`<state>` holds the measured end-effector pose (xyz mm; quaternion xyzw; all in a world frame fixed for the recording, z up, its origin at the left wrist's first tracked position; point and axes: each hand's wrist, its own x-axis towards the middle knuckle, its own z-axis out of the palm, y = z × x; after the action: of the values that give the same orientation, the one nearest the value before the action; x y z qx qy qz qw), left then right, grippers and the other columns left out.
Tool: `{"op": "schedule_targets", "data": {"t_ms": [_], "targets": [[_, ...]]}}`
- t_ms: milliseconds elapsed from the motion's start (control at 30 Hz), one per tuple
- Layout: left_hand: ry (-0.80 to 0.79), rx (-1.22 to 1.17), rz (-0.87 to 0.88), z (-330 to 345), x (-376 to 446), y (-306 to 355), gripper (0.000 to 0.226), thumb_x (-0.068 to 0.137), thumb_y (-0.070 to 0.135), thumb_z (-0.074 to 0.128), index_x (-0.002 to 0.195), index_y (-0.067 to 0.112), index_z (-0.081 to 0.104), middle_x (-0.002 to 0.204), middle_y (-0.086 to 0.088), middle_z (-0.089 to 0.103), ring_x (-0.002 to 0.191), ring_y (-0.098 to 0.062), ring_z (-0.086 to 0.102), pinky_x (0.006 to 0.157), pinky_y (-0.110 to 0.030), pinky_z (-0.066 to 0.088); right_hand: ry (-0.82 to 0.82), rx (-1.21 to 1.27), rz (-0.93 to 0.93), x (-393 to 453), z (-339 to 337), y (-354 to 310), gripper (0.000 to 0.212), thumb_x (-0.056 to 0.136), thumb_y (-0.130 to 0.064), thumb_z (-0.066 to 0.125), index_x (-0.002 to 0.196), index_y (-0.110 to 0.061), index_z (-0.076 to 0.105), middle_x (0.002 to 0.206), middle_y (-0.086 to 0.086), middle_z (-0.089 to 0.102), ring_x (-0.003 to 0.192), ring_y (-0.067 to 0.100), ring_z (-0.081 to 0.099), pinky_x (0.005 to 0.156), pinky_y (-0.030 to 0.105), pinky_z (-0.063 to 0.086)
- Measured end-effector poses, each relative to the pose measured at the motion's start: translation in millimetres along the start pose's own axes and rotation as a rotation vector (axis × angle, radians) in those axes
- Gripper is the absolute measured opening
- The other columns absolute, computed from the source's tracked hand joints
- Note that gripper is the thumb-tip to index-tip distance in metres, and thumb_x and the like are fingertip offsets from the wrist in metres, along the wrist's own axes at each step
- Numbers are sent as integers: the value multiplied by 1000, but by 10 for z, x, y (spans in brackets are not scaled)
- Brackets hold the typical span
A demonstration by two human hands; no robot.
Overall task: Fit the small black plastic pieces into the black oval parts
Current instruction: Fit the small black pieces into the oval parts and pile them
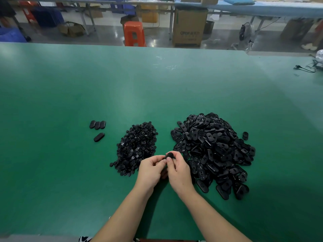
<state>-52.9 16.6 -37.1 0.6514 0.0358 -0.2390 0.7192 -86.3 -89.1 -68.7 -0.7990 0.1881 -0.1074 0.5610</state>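
Here, a broad green matte desk point(157, 88) fronts a workshop floor with an orange plastic stool point(134, 33) and a brown cardboard box point(188, 27). The left hand point(151, 169) and right hand point(179, 172) together pinch one black oval plastic part point(169, 155) between the heap of small black plastic pieces point(136, 147) and the larger heap of black oval parts point(213, 152).

We work at a green table point(70, 102). On its far right edge lies a black cable point(305, 68). Beyond it we see an orange stool point(134, 34), a cardboard box point(189, 27), a floor fan point(244, 34) and blue crates point(10, 34).
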Motion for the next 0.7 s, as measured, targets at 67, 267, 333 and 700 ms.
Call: {"op": "schedule_targets", "data": {"t_ms": [67, 267, 333, 700], "targets": [[0, 9, -1, -2, 0, 1, 24, 97, 7, 65, 86, 21, 82, 72, -9, 72, 57, -11, 60, 48, -22, 47, 0, -4, -6, -4, -4, -2, 13, 103, -16, 53, 106, -28, 57, 94, -5, 73, 90, 8, 68, 80, 25, 54], [7, 21, 1, 3, 4, -7, 25, 97, 8, 65, 87, 22, 82, 77, -8, 76, 62, -10, 66, 53, -22, 50, -2, 5, -5, -16, 3, -2, 11, 104, -16, 53, 107, -25, 58, 93, -3, 73, 89, 10, 68, 79, 29, 55], [6, 27, 11, 4, 3, -16, 24, 97, 9, 65, 88, 23, 82, 80, -9, 77, 65, -10, 67, 55, -22, 51, 2, 0, -9, -17, 3, -6, 11, 103, -16, 53, 107, -25, 58, 93, -3, 73, 88, 9, 68, 79, 28, 54], [-22, 41, 38, -39, 29, -64, 24, 98, 9, 64, 89, 21, 82, 78, -10, 76, 64, -12, 65, 55, -23, 51, -15, -17, 3, -11, -1, -3, 11, 103, -18, 53, 105, -26, 59, 92, -5, 73, 88, 11, 68, 81, 35, 56]]}}
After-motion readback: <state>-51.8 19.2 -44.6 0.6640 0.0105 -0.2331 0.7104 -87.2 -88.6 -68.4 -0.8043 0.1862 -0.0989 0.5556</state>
